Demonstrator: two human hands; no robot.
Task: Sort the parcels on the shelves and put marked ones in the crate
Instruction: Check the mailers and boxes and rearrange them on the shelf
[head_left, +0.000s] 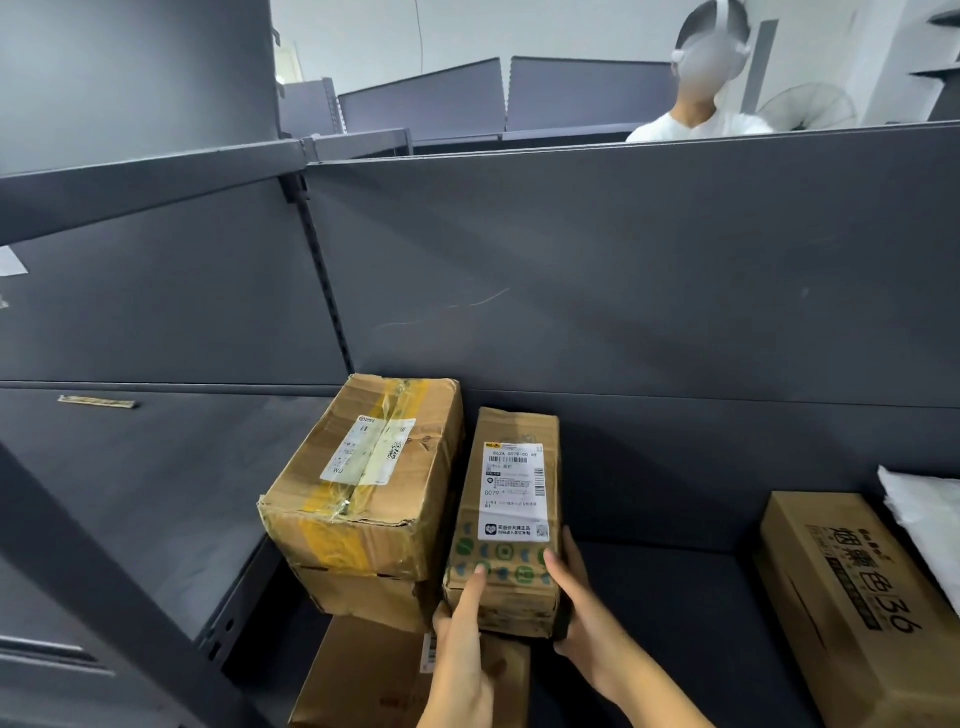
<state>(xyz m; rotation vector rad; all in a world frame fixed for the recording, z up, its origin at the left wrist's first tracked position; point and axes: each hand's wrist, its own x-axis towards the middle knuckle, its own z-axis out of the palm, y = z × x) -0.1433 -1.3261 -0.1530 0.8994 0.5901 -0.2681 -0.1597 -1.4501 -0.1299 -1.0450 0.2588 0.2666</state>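
Both hands are on the narrow box (511, 514). The left hand (462, 639) grips its near left corner with the index finger lying on top, and the right hand (582, 613) clamps the right side with the thumb over the edge. Its label faces up, and it sits on the grey shelf (649, 597), right against a taped box (363, 483) stacked on other cartons (363, 592). Further right there's a long carton (852, 597) and a white bag (924, 519).

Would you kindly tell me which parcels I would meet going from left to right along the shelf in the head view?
crumpled taped box → narrow labelled parcel, held between left hand and right hand → long box with black printing
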